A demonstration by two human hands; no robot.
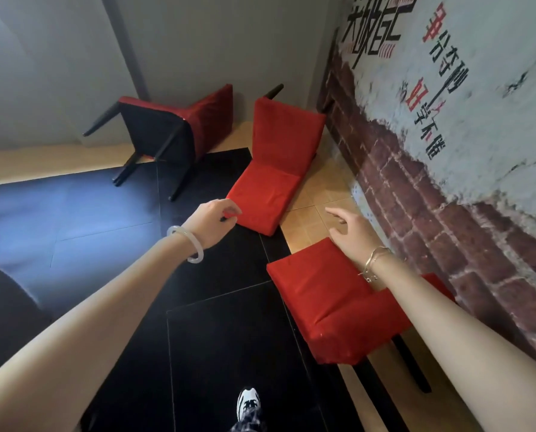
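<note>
An overturned red padded chair with black legs (166, 132) is seen at far left. The left hand (212, 221), loosely curled and empty, is held at the near corner of the red fabric-covered chair (269, 182), whose long axis runs away toward the far wall (213, 42); contact cannot be told. The right hand (350, 232), relaxed and empty, is held farther off to its right.

floor (104, 219) open left, red chair (266, 194) ahead, wall (447, 229) seemingly close right
</note>
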